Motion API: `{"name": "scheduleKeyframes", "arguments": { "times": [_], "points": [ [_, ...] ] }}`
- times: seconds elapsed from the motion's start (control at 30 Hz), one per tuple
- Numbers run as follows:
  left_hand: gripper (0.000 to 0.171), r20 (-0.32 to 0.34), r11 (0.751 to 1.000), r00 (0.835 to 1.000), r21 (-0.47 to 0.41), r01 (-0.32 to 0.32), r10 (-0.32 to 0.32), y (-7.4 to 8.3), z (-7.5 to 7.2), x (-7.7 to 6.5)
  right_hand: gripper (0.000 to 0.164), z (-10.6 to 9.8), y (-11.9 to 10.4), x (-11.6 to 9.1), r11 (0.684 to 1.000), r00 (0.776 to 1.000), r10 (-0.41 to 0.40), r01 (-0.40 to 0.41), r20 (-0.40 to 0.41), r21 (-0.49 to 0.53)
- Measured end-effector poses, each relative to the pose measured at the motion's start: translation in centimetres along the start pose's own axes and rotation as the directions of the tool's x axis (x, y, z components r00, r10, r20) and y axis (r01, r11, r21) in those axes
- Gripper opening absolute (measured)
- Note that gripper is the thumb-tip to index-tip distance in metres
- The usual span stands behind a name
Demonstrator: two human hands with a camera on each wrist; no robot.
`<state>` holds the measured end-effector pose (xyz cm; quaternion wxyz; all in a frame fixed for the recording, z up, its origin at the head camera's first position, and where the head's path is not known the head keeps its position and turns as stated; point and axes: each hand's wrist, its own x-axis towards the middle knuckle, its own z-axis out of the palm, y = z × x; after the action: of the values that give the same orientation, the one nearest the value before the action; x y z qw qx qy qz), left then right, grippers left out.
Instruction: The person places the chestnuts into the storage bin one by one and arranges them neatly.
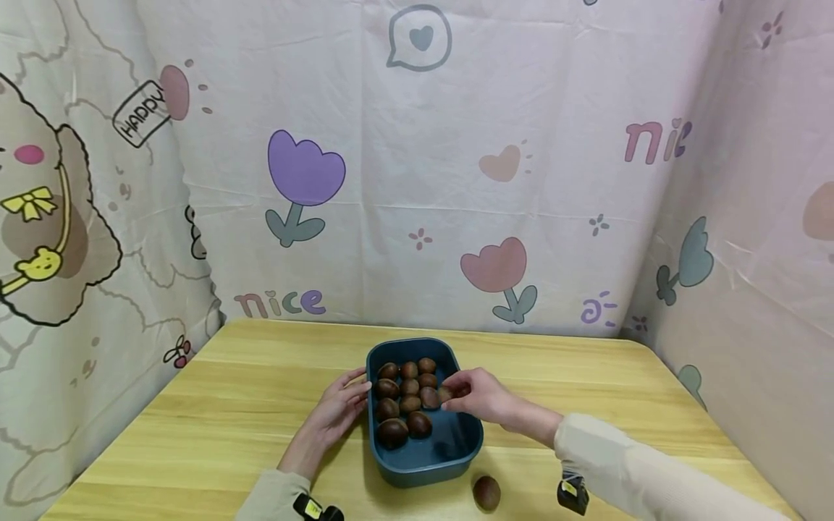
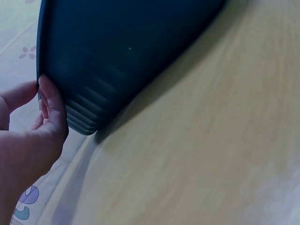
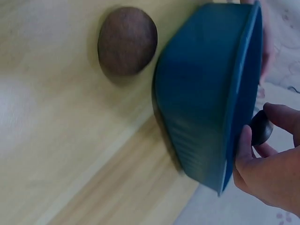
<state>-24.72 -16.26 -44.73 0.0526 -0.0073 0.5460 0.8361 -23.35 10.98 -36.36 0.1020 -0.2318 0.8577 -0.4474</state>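
Note:
A dark blue rectangular tub [image 1: 426, 474] stands on the table with several shiny brown chestnuts [image 1: 393, 433] grouped in its left and far part. My left hand [image 1: 339, 414] is at the tub's left side, thumb and fingers gripping the rim; in the left wrist view the fingers [image 2: 52, 101] lie against the outer wall. Over the right rim, my right hand [image 1: 485, 396] pinches a chestnut [image 3: 261, 127] between thumb and fingertips. Another chestnut [image 1: 486, 493] lies on the table by the tub's near right corner.
The light wood table [image 1: 260, 405] reaches back to a printed cloth [image 1: 404, 217] hanging behind it. More of this cloth hangs along the left and right sides. The tub's near right part shows bare floor.

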Motion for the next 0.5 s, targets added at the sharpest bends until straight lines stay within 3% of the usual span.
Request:
{"name": "scheduleKeyframes", "arguments": {
  "times": [0.23,0.4,0.5],
  "points": [
    [0.047,-0.012,1.0,1.0,-0.005,0.004,-0.004,0.0,-0.1,-0.1,0.032,2.1,-0.1,0.7,1.0,1.0,0.016,-0.015,0.019,-0.022],
    [0.046,-0.02,1.0,1.0,-0.015,-0.003,0.002,0.1,-0.4,-0.1,0.033,3.6,-0.1,1.6,0.993,1.0,0.013,-0.014,-0.015,-0.12],
    [0.046,-0.013,1.0,1.0,-0.014,-0.001,0.0,0.2,-0.4,-0.1,0.034,4.2,-0.1,1.9,0.984,0.998,0.049,-0.054,-0.037,-0.167]
  ]
}}
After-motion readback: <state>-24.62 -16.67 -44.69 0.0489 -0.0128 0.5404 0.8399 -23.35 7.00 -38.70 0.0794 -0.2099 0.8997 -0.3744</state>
